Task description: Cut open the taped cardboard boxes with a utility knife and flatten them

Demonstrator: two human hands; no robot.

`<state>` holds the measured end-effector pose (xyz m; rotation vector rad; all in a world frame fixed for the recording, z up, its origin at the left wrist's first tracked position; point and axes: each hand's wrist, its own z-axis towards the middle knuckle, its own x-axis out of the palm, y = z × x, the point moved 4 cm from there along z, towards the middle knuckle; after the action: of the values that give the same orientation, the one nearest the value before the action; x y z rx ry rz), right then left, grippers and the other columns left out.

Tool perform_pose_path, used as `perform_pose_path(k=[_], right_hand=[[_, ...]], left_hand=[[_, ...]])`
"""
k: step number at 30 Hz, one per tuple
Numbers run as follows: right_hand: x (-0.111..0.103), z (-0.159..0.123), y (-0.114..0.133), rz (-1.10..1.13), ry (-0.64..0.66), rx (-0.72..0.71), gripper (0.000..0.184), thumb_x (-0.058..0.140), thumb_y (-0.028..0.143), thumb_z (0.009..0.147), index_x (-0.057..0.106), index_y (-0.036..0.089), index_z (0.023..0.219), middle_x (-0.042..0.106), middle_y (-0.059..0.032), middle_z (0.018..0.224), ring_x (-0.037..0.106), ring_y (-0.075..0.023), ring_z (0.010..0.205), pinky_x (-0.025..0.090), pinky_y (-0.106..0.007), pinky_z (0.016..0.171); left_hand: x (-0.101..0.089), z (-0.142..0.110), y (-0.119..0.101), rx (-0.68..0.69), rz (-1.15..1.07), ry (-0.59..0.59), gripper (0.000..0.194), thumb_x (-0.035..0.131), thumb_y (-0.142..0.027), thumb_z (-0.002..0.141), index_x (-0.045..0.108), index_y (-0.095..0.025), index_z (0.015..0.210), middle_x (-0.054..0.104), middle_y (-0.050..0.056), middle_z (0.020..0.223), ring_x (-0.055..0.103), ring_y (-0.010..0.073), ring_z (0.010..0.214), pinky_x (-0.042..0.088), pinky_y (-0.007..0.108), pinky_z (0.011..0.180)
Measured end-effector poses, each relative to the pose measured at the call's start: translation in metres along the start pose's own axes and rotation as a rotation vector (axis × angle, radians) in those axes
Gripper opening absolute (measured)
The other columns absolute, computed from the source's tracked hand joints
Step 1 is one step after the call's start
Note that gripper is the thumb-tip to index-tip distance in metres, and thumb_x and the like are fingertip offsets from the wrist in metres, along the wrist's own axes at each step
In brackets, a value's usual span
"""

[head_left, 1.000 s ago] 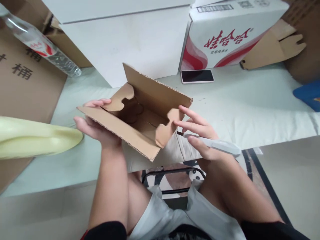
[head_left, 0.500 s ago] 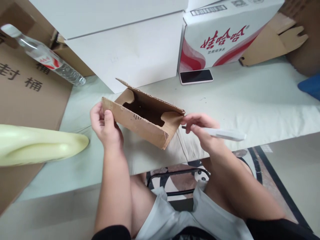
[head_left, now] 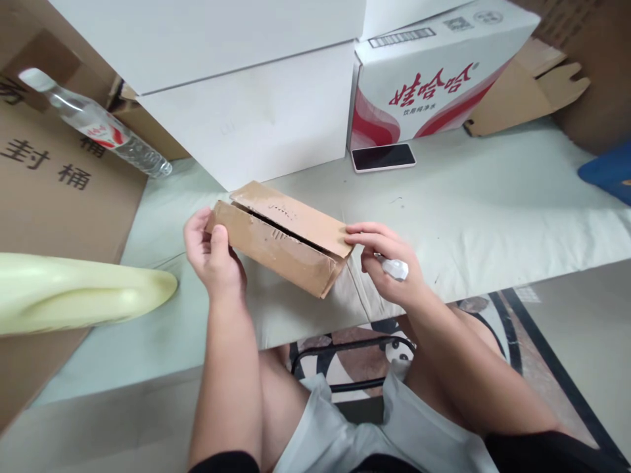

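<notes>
A small brown cardboard box [head_left: 283, 256] sits tilted on the cloth-covered table, its two long top flaps folded inward with a dark narrow gap between them. My left hand [head_left: 211, 253] grips the box's left end, thumb on the near flap. At the opposite end, the fingertips of my right hand [head_left: 387, 259] rest on the far flap's right corner. That same hand keeps a slim white-handled tool [head_left: 394, 268] in its curled lower fingers. Only the tool's end shows; its tip is hidden.
A phone [head_left: 383, 157] lies beyond the box, before a white-and-red carton [head_left: 434, 85]. A large white box [head_left: 266, 118] stands behind. On the left are a water bottle [head_left: 106, 125], a pale yellow object [head_left: 83, 292] and a big brown carton [head_left: 44, 217]. Something blue [head_left: 608, 172] is at right.
The far flap, which stood up, has come down toward me, covering most of the opening. My right hand has shifted onto it, and the tool has turned so its end points toward me.
</notes>
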<state>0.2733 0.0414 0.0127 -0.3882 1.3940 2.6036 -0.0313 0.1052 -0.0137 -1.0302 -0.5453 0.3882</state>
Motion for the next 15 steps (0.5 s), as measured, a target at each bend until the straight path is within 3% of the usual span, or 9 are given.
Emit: perform_pose_path(k=[8, 12, 15], right_hand=[[0.0003, 0.0018, 0.0008, 0.008, 0.003, 0.024, 0.041, 0.051, 0.001, 0.086, 0.074, 0.025, 0.111, 0.077, -0.0105, 0.124, 0.079, -0.0223, 0.103, 0.064, -0.032, 0.064], [0.0014, -0.0006, -0.0025, 0.025, 0.018, 0.042, 0.041, 0.053, 0.003, 0.087, 0.073, 0.026, 0.114, 0.075, -0.0110, 0.128, 0.078, -0.0212, 0.097, 0.063, -0.033, 0.064], [0.0017, -0.0031, -0.0065, 0.043, 0.020, 0.038, 0.046, 0.052, 0.002, 0.085, 0.073, 0.027, 0.117, 0.074, -0.0104, 0.130, 0.077, -0.0230, 0.104, 0.063, -0.033, 0.065]], left_hand=[[0.0042, -0.0018, -0.0021, -0.041, 0.032, -0.010, 0.046, 0.082, -0.047, 0.066, 0.070, -0.019, 0.101, 0.070, 0.005, 0.098, 0.062, 0.0185, 0.090, 0.052, 0.034, 0.088], [0.0040, -0.0027, -0.0018, -0.058, 0.044, -0.005, 0.051, 0.082, -0.051, 0.066, 0.068, -0.019, 0.102, 0.068, 0.005, 0.099, 0.061, 0.0186, 0.090, 0.051, 0.034, 0.086], [0.0038, -0.0037, -0.0024, -0.066, 0.044, -0.005, 0.052, 0.081, -0.053, 0.065, 0.068, -0.020, 0.102, 0.068, 0.005, 0.101, 0.062, 0.0191, 0.093, 0.050, 0.034, 0.087]])
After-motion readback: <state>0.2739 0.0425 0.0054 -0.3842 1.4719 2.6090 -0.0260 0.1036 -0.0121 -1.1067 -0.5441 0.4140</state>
